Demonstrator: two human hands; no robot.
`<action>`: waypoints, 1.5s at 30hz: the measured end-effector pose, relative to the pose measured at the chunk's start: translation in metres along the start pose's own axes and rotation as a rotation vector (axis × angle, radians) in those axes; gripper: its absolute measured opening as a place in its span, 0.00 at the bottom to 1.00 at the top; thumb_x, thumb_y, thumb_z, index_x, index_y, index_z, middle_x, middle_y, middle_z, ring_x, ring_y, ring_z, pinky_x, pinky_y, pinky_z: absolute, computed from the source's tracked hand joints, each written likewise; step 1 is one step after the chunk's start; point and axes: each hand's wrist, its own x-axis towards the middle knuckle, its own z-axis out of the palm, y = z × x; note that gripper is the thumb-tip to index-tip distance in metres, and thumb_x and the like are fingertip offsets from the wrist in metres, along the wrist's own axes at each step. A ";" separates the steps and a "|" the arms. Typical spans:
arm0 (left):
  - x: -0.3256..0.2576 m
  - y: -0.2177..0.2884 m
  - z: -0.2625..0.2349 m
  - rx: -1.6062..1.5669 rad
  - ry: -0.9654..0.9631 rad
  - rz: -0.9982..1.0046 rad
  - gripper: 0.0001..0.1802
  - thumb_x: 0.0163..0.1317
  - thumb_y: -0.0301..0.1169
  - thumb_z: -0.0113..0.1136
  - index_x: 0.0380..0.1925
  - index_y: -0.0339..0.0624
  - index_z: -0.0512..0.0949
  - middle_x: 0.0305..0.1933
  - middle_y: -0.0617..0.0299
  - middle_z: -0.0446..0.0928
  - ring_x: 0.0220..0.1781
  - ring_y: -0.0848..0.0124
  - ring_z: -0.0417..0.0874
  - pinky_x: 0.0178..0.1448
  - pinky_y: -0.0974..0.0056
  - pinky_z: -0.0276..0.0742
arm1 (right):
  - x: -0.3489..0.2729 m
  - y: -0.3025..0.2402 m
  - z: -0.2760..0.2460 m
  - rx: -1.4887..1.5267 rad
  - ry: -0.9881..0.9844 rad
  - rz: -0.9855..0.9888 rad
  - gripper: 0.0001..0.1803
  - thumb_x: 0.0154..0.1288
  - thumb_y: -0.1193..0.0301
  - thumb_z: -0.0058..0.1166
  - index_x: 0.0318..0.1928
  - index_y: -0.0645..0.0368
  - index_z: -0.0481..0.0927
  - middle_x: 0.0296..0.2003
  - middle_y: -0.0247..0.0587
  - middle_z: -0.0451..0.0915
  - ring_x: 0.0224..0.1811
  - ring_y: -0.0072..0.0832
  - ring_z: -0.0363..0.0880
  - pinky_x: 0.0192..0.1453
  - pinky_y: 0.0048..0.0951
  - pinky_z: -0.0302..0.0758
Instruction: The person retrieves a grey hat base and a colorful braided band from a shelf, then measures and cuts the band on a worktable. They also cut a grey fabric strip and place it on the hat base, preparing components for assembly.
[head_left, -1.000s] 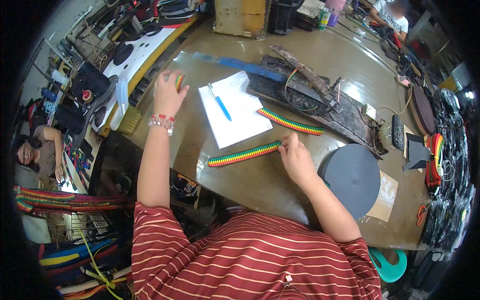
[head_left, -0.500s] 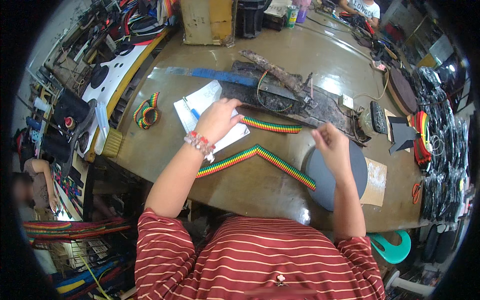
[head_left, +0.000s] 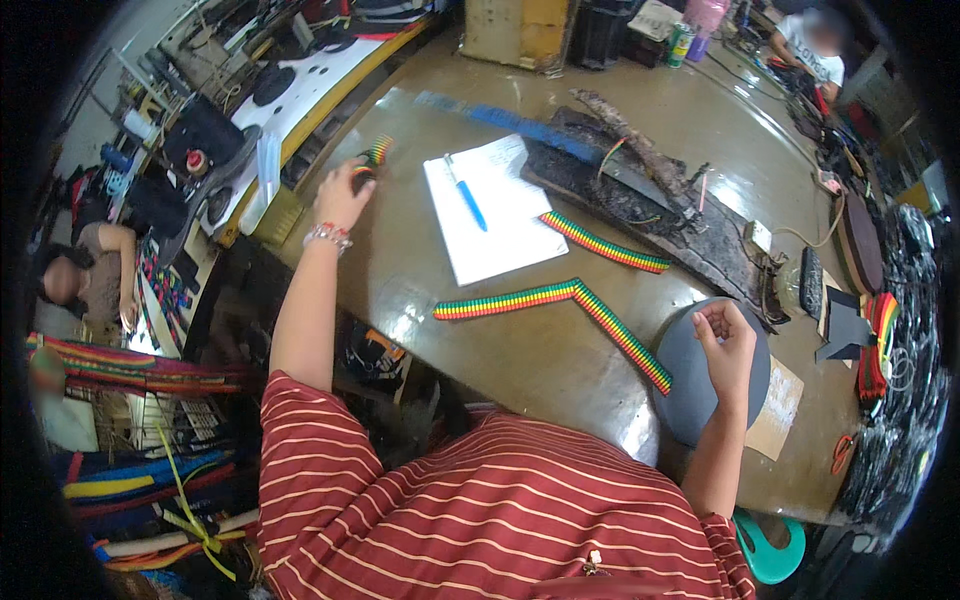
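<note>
My left hand point(head_left: 342, 196) is at the far left of the table, its fingers closed round a coiled striped strap point(head_left: 380, 150) in green, yellow, red and black. Part of that coil is hidden by the fingers. My right hand point(head_left: 728, 345) is held over a dark grey round disc point(head_left: 690, 400), fingers curled in; whether anything small is in them is hidden. Between the hands, a bent length of the same striped strap point(head_left: 510, 301) lies on the table. Behind it is a shorter striped strap piece point(head_left: 605, 247), one end by the white paper point(head_left: 500, 235).
A blue pen point(head_left: 468, 203) lies on the paper. Behind stands a dark worn board point(head_left: 640, 200) with a metal bar and a blue strip point(head_left: 535, 130). Orange scissors point(head_left: 842, 452) and cardboard point(head_left: 775, 415) are at the right. Another person point(head_left: 810, 55) sits at the far right.
My left hand has moved left from the paper to the coiled strap and closed on it. My right hand remains near the disc, fingers curled. The whole view has shifted.
</note>
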 end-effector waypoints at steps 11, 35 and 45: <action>-0.235 -0.169 0.066 -0.597 0.589 -0.565 0.24 0.60 0.33 0.59 0.51 0.28 0.68 0.49 0.43 0.73 0.50 0.56 0.76 0.54 0.56 0.73 | 0.004 -0.009 0.016 0.066 -0.050 -0.096 0.04 0.60 0.77 0.57 0.32 0.64 0.75 0.24 0.30 0.74 0.26 0.14 0.70 0.33 0.17 0.69; -0.096 0.306 -0.011 -0.692 -0.231 1.023 0.09 0.57 0.33 0.58 0.35 0.40 0.77 0.33 0.56 0.76 0.37 0.60 0.79 0.41 0.59 0.76 | -0.016 -0.016 -0.005 -0.028 0.079 -0.024 0.15 0.58 0.69 0.59 0.23 0.65 0.70 0.19 0.41 0.70 0.22 0.24 0.71 0.28 0.26 0.68; -0.097 0.335 0.022 -0.467 -0.400 0.958 0.12 0.53 0.32 0.61 0.38 0.41 0.75 0.39 0.59 0.72 0.47 0.58 0.72 0.52 0.56 0.70 | -0.006 -0.022 -0.014 0.010 -0.016 -0.077 0.10 0.57 0.70 0.60 0.29 0.65 0.75 0.24 0.43 0.74 0.24 0.31 0.73 0.30 0.29 0.70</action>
